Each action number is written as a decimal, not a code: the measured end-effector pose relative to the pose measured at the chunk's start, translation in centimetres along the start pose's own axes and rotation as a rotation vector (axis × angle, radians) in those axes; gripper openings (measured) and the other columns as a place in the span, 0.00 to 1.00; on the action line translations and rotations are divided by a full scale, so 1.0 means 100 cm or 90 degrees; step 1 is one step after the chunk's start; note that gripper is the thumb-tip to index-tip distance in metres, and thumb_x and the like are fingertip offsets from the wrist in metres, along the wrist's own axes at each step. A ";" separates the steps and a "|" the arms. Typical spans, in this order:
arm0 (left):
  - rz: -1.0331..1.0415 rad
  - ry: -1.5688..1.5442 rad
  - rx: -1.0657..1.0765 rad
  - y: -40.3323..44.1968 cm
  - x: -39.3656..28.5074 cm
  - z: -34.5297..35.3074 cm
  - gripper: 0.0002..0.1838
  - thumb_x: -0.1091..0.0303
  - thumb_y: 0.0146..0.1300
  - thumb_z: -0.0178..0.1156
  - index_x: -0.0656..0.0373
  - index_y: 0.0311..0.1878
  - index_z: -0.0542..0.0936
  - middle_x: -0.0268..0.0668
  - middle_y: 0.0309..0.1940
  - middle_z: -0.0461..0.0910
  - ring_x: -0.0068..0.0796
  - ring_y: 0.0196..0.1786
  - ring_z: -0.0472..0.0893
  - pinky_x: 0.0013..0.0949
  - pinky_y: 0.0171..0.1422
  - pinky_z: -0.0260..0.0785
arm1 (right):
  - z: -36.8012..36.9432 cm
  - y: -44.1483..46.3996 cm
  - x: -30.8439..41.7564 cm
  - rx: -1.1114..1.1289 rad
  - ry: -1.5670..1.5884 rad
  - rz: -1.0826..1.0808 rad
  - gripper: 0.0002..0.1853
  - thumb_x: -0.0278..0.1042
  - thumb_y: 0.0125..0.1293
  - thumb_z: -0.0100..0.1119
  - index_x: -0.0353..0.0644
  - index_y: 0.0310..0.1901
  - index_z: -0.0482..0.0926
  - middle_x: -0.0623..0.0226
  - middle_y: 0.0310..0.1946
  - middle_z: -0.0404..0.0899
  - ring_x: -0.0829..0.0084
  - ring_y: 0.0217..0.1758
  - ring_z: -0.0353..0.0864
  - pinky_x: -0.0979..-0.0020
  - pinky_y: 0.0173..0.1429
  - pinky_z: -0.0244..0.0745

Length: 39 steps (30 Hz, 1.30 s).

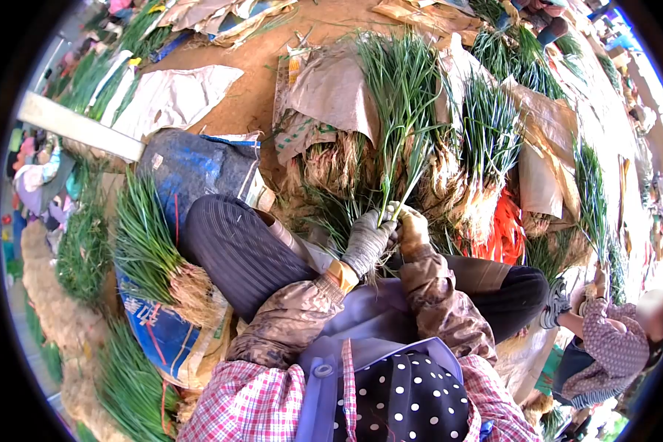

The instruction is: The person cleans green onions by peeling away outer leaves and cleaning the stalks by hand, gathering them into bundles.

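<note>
Both my hands are gloved and meet in front of my lap. My left hand (367, 241), in a grey glove, is closed around the lower stalks of some long green onion-like plants (399, 166). Fingers of my right hand (411, 230), in a tan glove, are pinched on the same stalks just beside it. Thin roots hang below the hands. Beyond them lies a bundle with pale roots (335, 163), its upper part under a beige sack (331, 92). Another green bundle (490, 140) with long roots lies to the right.
A tied bundle (151, 247) rests on a blue sack (144, 324) at my left. Red strips (502, 234) lie right of my hands. A white bar (81, 127) juts in from the left. Another person (604, 346) sits at the right.
</note>
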<state>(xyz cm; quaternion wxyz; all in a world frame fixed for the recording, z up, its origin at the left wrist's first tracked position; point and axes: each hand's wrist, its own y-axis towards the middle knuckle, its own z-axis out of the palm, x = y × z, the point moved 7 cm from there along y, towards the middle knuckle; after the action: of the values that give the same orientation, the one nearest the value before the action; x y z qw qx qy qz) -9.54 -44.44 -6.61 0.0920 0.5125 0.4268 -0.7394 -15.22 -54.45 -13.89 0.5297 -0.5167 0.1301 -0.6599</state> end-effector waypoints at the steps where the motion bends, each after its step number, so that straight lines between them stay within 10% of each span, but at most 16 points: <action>1: 0.049 -0.017 -0.018 -0.004 -0.005 0.000 0.07 0.71 0.66 0.55 0.63 0.44 0.76 0.33 0.27 0.79 0.20 0.26 0.77 0.23 0.30 0.72 | -0.010 0.007 0.005 -0.102 -0.061 -0.075 0.06 0.31 0.63 0.58 0.37 0.35 0.79 0.68 0.18 0.75 0.76 0.11 0.68 0.75 0.13 0.61; 3: 0.234 0.189 -0.079 -0.004 -0.013 -0.003 0.08 0.71 0.66 0.54 0.64 0.45 0.75 0.33 0.28 0.78 0.19 0.27 0.77 0.23 0.31 0.72 | -0.036 0.013 0.014 -0.213 -0.400 -0.124 0.07 0.28 0.58 0.61 0.34 0.35 0.79 0.58 0.24 0.80 0.67 0.19 0.77 0.68 0.25 0.75; 5: 0.213 0.160 -0.066 0.001 -0.008 -0.004 0.08 0.72 0.66 0.53 0.64 0.46 0.74 0.34 0.29 0.78 0.19 0.27 0.76 0.23 0.32 0.72 | -0.038 0.036 0.008 -0.085 -1.016 -0.334 0.14 0.31 0.54 0.63 0.36 0.41 0.77 0.51 0.32 0.82 0.56 0.28 0.80 0.62 0.37 0.78; 7: 0.126 0.046 -0.025 -0.005 -0.012 -0.002 0.08 0.72 0.67 0.53 0.64 0.46 0.73 0.35 0.30 0.78 0.19 0.27 0.76 0.23 0.32 0.72 | -0.031 0.049 0.012 -0.134 -1.131 -0.355 0.28 0.39 0.52 0.65 0.43 0.55 0.70 0.46 0.41 0.80 0.53 0.45 0.80 0.58 0.46 0.76; 11: 0.096 0.027 0.007 -0.013 -0.030 0.002 0.08 0.70 0.68 0.52 0.64 0.45 0.73 0.35 0.28 0.78 0.19 0.27 0.76 0.23 0.32 0.72 | 0.055 0.034 0.089 -0.175 -1.024 -0.447 0.30 0.46 0.59 0.58 0.44 0.60 0.64 0.52 0.32 0.81 0.54 0.35 0.82 0.56 0.40 0.78; 15: 0.405 0.295 -0.149 -0.024 -0.058 -0.005 0.08 0.69 0.64 0.57 0.63 0.42 0.75 0.39 0.30 0.81 0.22 0.31 0.80 0.30 0.40 0.73 | 0.111 0.060 0.127 -0.132 -1.076 -0.381 0.23 0.44 0.61 0.59 0.42 0.54 0.70 0.56 0.31 0.82 0.61 0.32 0.82 0.60 0.36 0.78; 22: 0.309 0.059 -0.197 0.010 -0.044 -0.053 0.09 0.67 0.68 0.54 0.63 0.45 0.75 0.36 0.31 0.80 0.24 0.33 0.78 0.30 0.42 0.73 | 0.072 0.049 0.105 -0.018 -0.998 -0.355 0.12 0.40 0.66 0.56 0.38 0.37 0.81 0.62 0.31 0.83 0.76 0.26 0.79 0.70 0.33 0.78; 24: 0.302 0.238 -0.284 0.021 -0.028 -0.058 0.11 0.67 0.66 0.56 0.65 0.46 0.74 0.39 0.32 0.80 0.30 0.33 0.78 0.34 0.42 0.71 | 0.057 0.010 0.078 0.108 -0.871 -0.383 0.12 0.40 0.67 0.56 0.38 0.40 0.79 0.64 0.31 0.82 0.73 0.26 0.78 0.68 0.34 0.77; 25: 0.266 0.236 -0.249 0.014 -0.035 -0.053 0.12 0.67 0.65 0.57 0.63 0.47 0.74 0.40 0.33 0.80 0.30 0.34 0.77 0.35 0.42 0.71 | 0.075 -0.030 0.079 0.144 -0.943 -0.319 0.13 0.40 0.66 0.55 0.39 0.43 0.78 0.51 0.35 0.82 0.59 0.41 0.81 0.62 0.44 0.76; 30: 0.060 -0.015 -0.086 0.026 -0.002 -0.030 0.14 0.69 0.64 0.59 0.59 0.52 0.73 0.35 0.30 0.78 0.21 0.28 0.75 0.26 0.32 0.70 | 0.092 -0.079 0.064 0.125 -1.308 -0.756 0.08 0.30 0.54 0.57 0.45 0.37 0.75 0.61 0.24 0.74 0.57 0.27 0.77 0.61 0.32 0.74; 35: 0.175 0.054 -0.093 0.045 0.017 -0.031 0.08 0.71 0.64 0.58 0.60 0.44 0.79 0.29 0.26 0.77 0.16 0.26 0.69 0.24 0.30 0.65 | 0.074 -0.059 0.072 0.130 -0.926 -0.682 0.07 0.34 0.62 0.55 0.41 0.32 0.78 0.62 0.24 0.77 0.63 0.27 0.78 0.64 0.31 0.74; 39: -0.031 -0.184 -0.046 0.013 -0.010 -0.024 0.09 0.69 0.65 0.58 0.58 0.47 0.78 0.28 0.25 0.77 0.16 0.24 0.72 0.22 0.25 0.68 | 0.026 -0.012 0.043 0.056 -0.207 -0.092 0.09 0.36 0.63 0.56 0.42 0.31 0.81 0.74 0.23 0.78 0.79 0.22 0.75 0.78 0.26 0.70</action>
<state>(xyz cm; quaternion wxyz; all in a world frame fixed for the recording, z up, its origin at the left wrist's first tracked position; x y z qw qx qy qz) -6.73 -43.79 -6.76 0.1526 0.3866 0.4480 -0.7915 -13.36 -56.55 -9.58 0.5170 -0.6008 -0.0241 -0.6092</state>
